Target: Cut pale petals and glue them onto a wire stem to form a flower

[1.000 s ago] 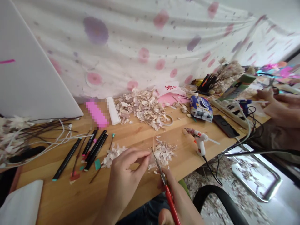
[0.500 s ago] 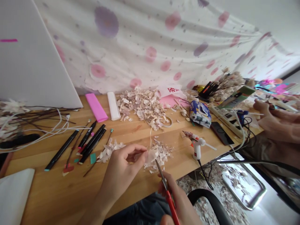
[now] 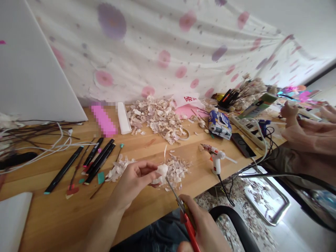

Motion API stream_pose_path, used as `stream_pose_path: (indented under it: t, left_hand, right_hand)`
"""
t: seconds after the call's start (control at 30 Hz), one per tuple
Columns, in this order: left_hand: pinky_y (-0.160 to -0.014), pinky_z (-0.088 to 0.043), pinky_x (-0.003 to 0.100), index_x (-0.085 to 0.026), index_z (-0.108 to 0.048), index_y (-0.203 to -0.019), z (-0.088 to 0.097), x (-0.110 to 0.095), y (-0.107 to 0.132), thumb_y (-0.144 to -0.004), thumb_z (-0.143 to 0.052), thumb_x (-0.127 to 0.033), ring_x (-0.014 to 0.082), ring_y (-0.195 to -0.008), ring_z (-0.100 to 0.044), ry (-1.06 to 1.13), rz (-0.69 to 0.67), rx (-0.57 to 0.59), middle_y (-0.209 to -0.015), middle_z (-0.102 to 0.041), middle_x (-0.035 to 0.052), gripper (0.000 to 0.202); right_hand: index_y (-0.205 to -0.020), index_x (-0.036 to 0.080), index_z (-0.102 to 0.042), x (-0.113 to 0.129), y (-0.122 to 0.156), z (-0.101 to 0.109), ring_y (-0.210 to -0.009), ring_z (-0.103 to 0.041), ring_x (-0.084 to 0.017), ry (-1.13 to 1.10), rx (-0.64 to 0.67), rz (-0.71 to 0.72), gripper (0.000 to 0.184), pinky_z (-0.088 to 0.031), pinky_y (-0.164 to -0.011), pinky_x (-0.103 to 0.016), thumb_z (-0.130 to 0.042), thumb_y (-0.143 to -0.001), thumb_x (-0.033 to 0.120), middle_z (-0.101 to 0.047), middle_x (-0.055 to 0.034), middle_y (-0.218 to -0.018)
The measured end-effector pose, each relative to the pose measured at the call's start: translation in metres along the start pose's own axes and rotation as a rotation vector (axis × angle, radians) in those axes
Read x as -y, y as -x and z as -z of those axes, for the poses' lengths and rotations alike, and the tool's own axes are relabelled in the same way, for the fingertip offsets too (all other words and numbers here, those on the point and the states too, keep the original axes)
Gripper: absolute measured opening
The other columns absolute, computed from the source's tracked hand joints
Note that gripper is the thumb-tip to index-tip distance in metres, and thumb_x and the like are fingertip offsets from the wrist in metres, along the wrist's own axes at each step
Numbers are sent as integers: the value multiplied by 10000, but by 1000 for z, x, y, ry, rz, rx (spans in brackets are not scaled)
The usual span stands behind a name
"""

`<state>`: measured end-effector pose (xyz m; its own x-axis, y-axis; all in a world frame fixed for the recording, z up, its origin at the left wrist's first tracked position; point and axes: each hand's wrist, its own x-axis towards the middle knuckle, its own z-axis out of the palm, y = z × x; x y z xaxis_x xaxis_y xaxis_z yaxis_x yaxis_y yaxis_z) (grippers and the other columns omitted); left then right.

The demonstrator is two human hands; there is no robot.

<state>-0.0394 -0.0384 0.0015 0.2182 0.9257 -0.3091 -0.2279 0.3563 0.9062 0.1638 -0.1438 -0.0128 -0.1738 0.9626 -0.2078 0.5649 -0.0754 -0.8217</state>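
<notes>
Curled tighter now, the left hand [image 3: 132, 183] presses its fingers together, pinching one pale papery petal [image 3: 162, 170] above a loose heap of petal scraps [image 3: 178, 170] on a wooden table [image 3: 52, 217]. The right hand [image 3: 204, 224] wraps one pair of red-handled scissors [image 3: 187, 220] just below it.

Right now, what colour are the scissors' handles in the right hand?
The scissors' handles are red, best seen in the head view.

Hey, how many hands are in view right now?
4. The person's left hand, pinching a pale flake, and right hand, holding red scissors, are at the front; a co-worker's two hands are at far right.
</notes>
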Motion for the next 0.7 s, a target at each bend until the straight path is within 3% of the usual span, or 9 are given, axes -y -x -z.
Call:
stream_pose_path:
  t: [0.2,0.33,0.47,0.7]
  left_hand:
    - [-613,-562,209,-173,-759,-817,0,4,5,-715,-797,-266,139,-662,-711,-204,-76,-37,-743,-787,17,143]
    - [-684,-582,226,-199,-756,-856,-5,8,13,-789,-753,-302,163,-746,-742,-340,-160,-48,-799,-789,16,124]
    - [-713,-600,239,-219,-738,-861,-13,9,20,-802,-707,-236,170,-774,-753,-437,-279,-120,-834,-787,9,69]
    - [-682,-584,231,-224,-693,-791,-24,12,26,-812,-667,-187,151,-705,-737,-530,-414,-150,-754,-755,-13,49]
  right_hand:
    - [-1135,208,-587,1,1,-1,-817,-684,-308,-32,-4,7,1020,-505,-716,-323,-436,-563,1039,-711,-97,-887]
    - [-1155,210,-584,-4,0,-3,-709,-645,-273,25,-21,12,1030,-497,-684,-317,-477,-543,1032,-682,-43,-763]
    - [-1167,187,-582,-6,-1,-5,-616,-569,-224,64,-31,13,1088,-447,-581,-284,-423,-524,1050,-631,-14,-704]
    - [-1039,240,-584,3,-3,-5,-549,-492,-182,-36,-45,68,957,-402,-531,-259,-410,-544,1039,-577,17,-680]
